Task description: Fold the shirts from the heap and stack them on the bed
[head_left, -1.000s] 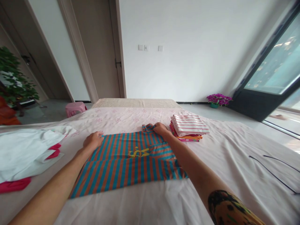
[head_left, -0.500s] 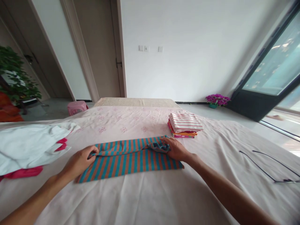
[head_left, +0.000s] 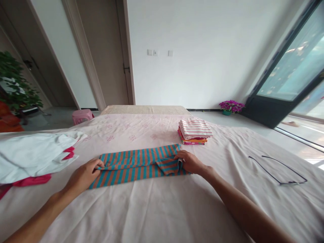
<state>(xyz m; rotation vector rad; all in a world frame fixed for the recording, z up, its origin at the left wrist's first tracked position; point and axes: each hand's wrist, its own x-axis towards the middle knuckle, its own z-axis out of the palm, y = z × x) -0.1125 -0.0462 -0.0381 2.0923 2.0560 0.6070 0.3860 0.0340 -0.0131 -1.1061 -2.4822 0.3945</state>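
Observation:
A teal and orange-brown striped garment (head_left: 131,165) lies folded in a long strip across the bed in front of me; its exact kind is hard to make out. My left hand (head_left: 89,172) pinches the strip's left end, fingers curled over the upper layer. At the opposite end, my right hand (head_left: 189,162) grips the cloth, with a folded-over flap bunched beside the fingers. Just beyond my right hand sits a neat stack of folded clothes (head_left: 195,130), topped by a white piece with red stripes.
White and red clothes (head_left: 30,155) lie heaped on the left. Eyeglasses (head_left: 280,172) rest on the sheet (head_left: 162,209) at the right. Past the bed are a pink stool (head_left: 82,115), a potted purple flower (head_left: 231,106) and a leafy plant (head_left: 17,84).
The upper layer of the striped garment has come down toward me over the lower one, and its right-hand flap now lies flatter. Both hands keep their hold. The view has shifted slightly right.

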